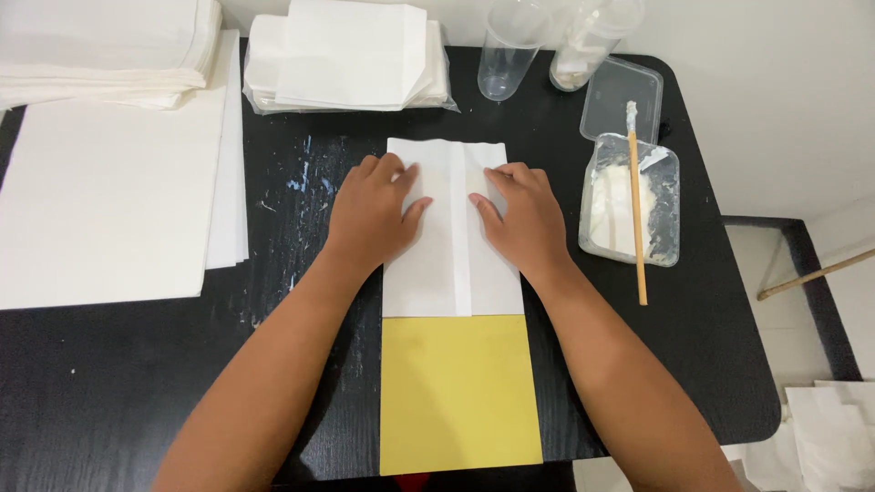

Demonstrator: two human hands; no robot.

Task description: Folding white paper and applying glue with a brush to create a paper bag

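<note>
My left hand [372, 211] and right hand [521, 211] press flat, grip open, on the folded white paper [451, 264]; its long axis runs near to far, seam between them, over the yellow card [458, 392].

Under the left hand [372, 211] and right hand [519, 217] lies a white folded paper [451, 264]; nearer the wrists, a plain yellow card [458, 394]; beneath both, a black table [693, 328] flecked pale; right of the right hand, a clear tub [670, 187] smeared white
</note>
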